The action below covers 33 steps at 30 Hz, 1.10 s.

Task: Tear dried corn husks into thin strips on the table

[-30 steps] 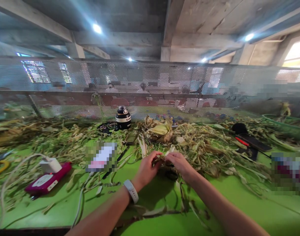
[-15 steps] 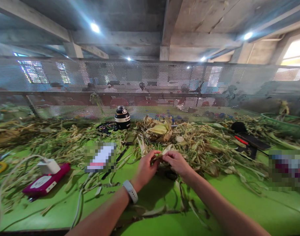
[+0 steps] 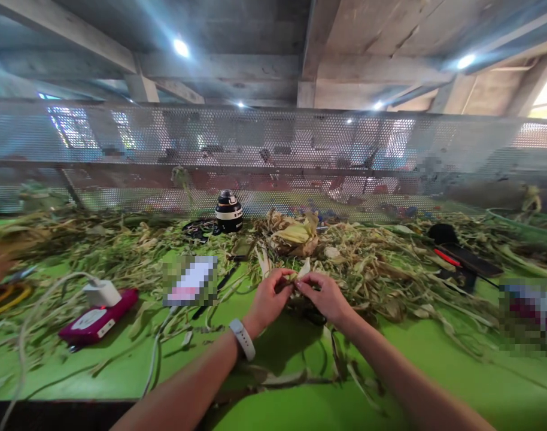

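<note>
My left hand (image 3: 270, 297), with a white band on its wrist, and my right hand (image 3: 324, 296) meet over the green table (image 3: 435, 365). Both pinch the same dry husk strip (image 3: 302, 270), whose pale tip sticks up between the fingertips. A heap of dried husks and leaves (image 3: 367, 263) lies just behind the hands. A fuller yellow-green husk bundle (image 3: 295, 234) sits farther back in the heap.
A magenta power bank (image 3: 98, 317) with a white plug and cable lies at left. A black and white jar (image 3: 228, 212) stands by the perforated metal screen (image 3: 273, 155). Black tools with a red part (image 3: 457, 258) lie at right. Yellow-handled scissors (image 3: 6, 294) sit far left.
The hands have come slightly closer together on the husk strip. The view has shifted a little to the left, so the table things sit farther right in the picture.
</note>
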Available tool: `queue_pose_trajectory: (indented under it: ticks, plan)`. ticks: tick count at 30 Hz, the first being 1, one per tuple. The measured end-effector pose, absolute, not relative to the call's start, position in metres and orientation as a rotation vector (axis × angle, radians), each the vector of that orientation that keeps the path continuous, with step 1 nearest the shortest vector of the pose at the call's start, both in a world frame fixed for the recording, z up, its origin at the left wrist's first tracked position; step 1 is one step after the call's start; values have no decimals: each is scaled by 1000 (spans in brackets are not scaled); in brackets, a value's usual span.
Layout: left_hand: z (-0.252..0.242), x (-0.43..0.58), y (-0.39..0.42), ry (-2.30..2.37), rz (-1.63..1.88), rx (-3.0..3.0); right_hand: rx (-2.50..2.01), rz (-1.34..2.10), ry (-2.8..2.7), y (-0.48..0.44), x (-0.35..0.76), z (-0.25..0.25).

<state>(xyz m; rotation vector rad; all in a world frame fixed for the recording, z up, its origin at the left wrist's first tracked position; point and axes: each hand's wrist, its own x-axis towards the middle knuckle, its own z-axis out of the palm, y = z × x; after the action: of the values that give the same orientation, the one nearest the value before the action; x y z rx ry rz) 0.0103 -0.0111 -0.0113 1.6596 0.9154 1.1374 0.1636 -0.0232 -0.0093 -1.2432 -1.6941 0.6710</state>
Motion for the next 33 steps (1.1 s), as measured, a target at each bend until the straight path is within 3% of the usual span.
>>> queue_pose_trajectory:
  ticks: [8, 12, 21, 33]
  plan:
    - [-11, 13, -10, 860, 1069, 1212, -1331, 268, -1732, -32, 159, -2]
    - [-11, 13, -10, 814, 1009, 1144, -1266, -93, -1841, -35, 158, -3]
    - [-8, 15, -15, 823, 1083, 1175, -1205, -531, -1997, -40, 157, 1]
    - [-9, 14, -11, 862, 1109, 1299, -1153, -631, -2036, -40, 158, 1]
